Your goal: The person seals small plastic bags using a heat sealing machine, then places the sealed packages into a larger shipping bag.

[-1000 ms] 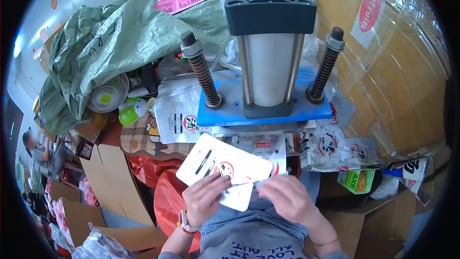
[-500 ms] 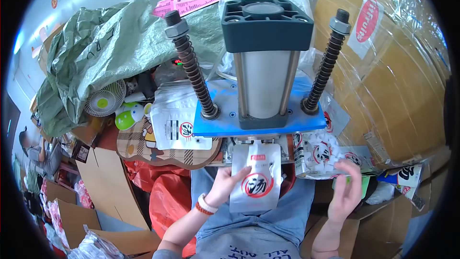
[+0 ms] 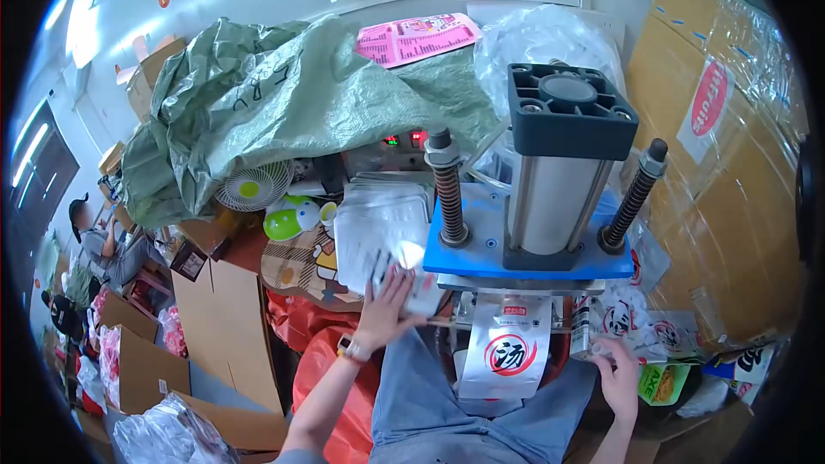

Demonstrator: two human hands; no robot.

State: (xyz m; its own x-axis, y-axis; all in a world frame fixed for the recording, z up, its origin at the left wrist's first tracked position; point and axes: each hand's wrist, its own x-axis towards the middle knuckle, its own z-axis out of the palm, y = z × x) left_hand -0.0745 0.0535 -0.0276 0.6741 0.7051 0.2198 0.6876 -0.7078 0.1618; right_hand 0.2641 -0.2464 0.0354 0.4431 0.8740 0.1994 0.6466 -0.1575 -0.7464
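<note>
A press machine with a blue plate [image 3: 490,245] and a dark-topped cylinder [image 3: 559,198] stands in front of me. Below its plate hangs a silver pouch [image 3: 507,352] with a red ring and a black character, touched by neither hand. My left hand [image 3: 387,314], fingers spread, lies on the lower end of a stack of silver pouches [image 3: 378,228]. At the right, my right hand [image 3: 617,378] has its fingers bent beside the edge of a printed plastic sheet [image 3: 584,331]; whether it pinches something there is too small to tell.
A plaid board [image 3: 301,271], a fan [image 3: 255,187] and green sheeting [image 3: 284,112] are at the left. A large cardboard box [image 3: 739,180] stands at the right. Open cartons [image 3: 228,335] and a seated person [image 3: 107,245] are farther left.
My left hand has left the hanging pouch and moved left onto the stack. My right hand has lowered beside the printed sheet. The view has shifted, so the press appears farther right.
</note>
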